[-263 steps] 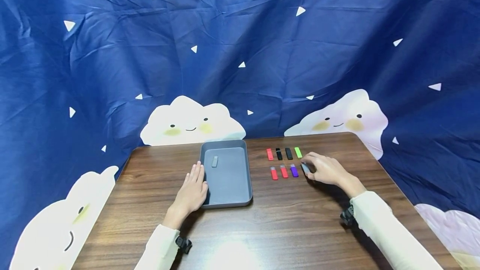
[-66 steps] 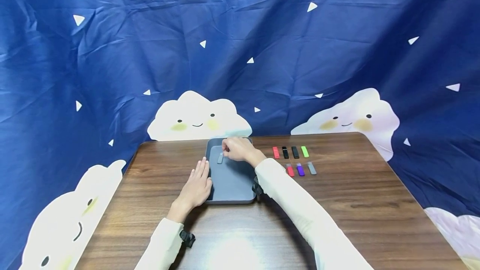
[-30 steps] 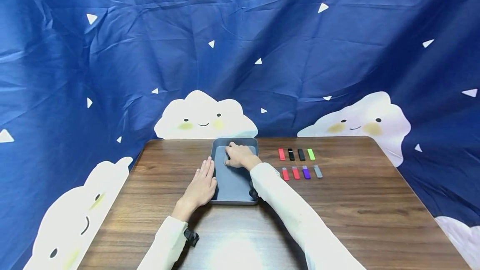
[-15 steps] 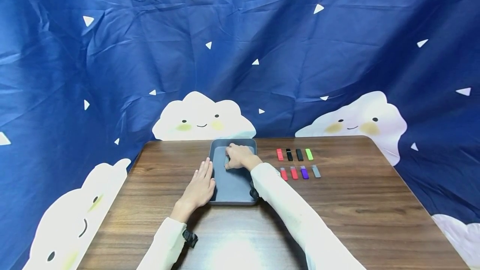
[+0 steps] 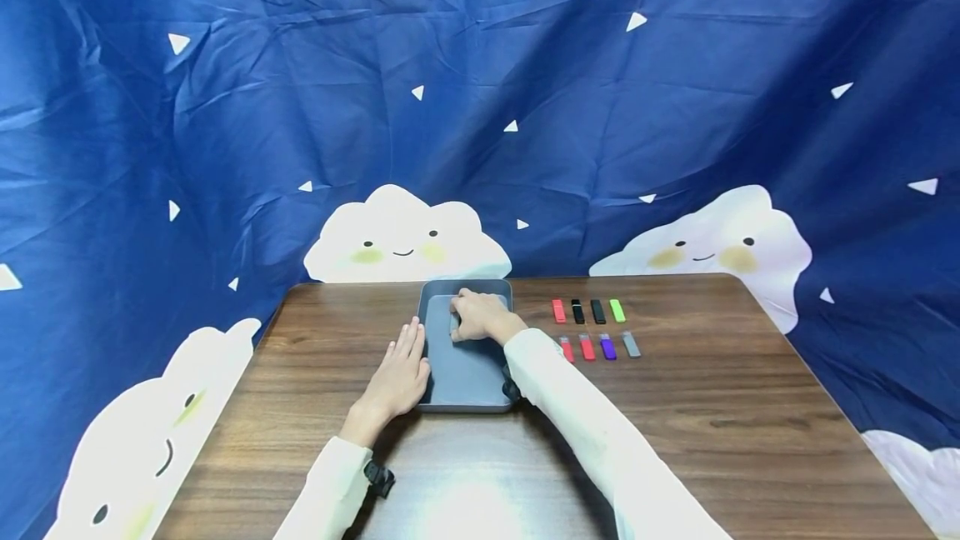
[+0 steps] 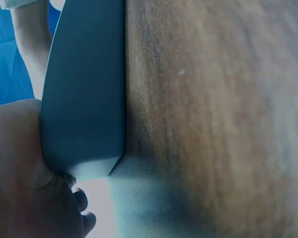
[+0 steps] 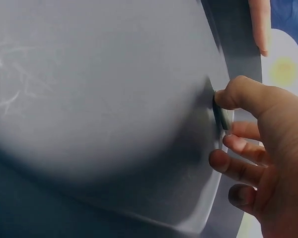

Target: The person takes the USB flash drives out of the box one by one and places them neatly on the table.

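Note:
A grey USB flash drive (image 7: 221, 116) lies low in the grey tray (image 5: 467, 377), close to its floor. My right hand (image 5: 480, 315) reaches into the tray's far part and pinches that drive end to end, thumb at one end and fingertips at the other, as the right wrist view shows. In the head view the hand partly covers the drive. My left hand (image 5: 396, 372) rests with straight fingers against the tray's left wall. The left wrist view shows the palm against the outer tray wall (image 6: 84, 89).
Right of the tray lie two rows of USB drives: red (image 5: 558, 311), black (image 5: 577, 311), dark (image 5: 597, 311) and green (image 5: 617, 310) behind; two red (image 5: 587, 347), purple (image 5: 607, 347) and grey (image 5: 632, 345) in front. A blue curtain (image 5: 675, 107) hangs behind the table (image 5: 712, 407).
The right hand has gone from a grey drive in the right-hand front row over to the tray and taken hold of the grey drive there. The left hand stays at the tray wall.

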Motion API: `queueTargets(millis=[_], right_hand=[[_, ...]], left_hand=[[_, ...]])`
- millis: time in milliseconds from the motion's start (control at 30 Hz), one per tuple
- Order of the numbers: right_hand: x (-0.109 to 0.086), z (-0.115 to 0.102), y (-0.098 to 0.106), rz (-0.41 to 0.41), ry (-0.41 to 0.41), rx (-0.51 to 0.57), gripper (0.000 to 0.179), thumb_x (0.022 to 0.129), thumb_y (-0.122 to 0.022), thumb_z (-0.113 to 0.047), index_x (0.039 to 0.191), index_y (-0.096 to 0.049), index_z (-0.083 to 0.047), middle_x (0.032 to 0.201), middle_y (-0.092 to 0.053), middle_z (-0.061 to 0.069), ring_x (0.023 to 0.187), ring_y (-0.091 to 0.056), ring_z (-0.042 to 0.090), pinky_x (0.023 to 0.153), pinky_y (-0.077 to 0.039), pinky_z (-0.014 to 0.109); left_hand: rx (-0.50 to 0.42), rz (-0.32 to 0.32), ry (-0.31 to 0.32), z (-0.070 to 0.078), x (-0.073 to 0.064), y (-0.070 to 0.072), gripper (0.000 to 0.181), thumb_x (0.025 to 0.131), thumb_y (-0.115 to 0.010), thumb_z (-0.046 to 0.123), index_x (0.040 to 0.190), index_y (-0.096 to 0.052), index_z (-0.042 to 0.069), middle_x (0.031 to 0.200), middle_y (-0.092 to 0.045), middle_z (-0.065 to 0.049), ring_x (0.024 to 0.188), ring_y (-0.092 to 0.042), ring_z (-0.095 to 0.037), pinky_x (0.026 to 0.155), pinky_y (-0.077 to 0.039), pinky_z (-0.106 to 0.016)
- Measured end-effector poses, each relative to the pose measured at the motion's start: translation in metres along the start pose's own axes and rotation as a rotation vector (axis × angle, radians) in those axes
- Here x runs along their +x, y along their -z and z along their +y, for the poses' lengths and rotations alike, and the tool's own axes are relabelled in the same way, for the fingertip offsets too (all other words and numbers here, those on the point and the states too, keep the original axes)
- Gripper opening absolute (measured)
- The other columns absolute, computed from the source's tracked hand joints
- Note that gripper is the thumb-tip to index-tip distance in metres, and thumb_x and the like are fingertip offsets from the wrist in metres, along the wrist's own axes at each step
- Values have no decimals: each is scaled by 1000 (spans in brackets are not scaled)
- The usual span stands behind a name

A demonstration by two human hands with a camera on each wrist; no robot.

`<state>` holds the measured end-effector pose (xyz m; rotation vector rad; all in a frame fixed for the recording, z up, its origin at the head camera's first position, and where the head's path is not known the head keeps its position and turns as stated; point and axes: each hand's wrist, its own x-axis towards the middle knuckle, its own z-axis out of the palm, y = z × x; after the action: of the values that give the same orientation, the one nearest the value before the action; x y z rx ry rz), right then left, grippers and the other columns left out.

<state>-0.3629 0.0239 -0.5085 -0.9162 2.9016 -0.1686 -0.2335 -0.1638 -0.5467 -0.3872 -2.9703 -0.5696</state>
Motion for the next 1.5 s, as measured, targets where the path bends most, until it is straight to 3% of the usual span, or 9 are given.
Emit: queueTargets(millis=[367, 767, 1033, 1200, 1500], right_hand=[[-2, -1, 2, 4, 13, -5, 49, 90, -79, -44, 130, -69, -18, 121, -63, 2, 93, -62, 22, 84, -56, 41], [-9, -6, 11, 10, 34, -37, 45, 90, -78, -48, 125, -70, -20, 118, -62, 0, 84, -60, 19, 75, -53, 34], [-12, -6, 15, 52, 62, -57, 43, 87, -79, -50, 116, -70, -21, 109, -60, -1, 76, -56, 17, 65, -48, 31], [-16, -6, 19, 54, 76, -61, 45, 88, -78, -51, 120, -70, -21, 110, -61, -2, 75, -56, 16, 64, -47, 29], [-26, -3, 29, 78, 96, -61, 46, 88, -78, -48, 123, -70, -20, 110, -61, -1, 73, -55, 16, 62, -45, 29]], left_hand=[[-27, 15, -10, -1, 1, -1, 63, 109, -37, 18, 164, -25, -10, 177, -17, -24, 163, -21, -46, 131, -23, -64], [2, -10, 0, -7, 3, -5, 64, 112, -38, 23, 167, -21, -6, 179, -12, -18, 166, -15, -39, 133, -21, -60], [27, 10, -21, -7, 4, -7, 64, 111, -36, 21, 166, -23, -8, 178, -15, -22, 165, -19, -43, 132, -22, -62], [-1, 23, -26, -3, 2, -5, 64, 108, -38, 18, 164, -26, -11, 176, -19, -26, 163, -21, -47, 130, -23, -65], [28, 7, -19, -5, 1, -7, 63, 111, -33, 21, 166, -21, -8, 178, -14, -22, 165, -18, -43, 132, -21, -63]])
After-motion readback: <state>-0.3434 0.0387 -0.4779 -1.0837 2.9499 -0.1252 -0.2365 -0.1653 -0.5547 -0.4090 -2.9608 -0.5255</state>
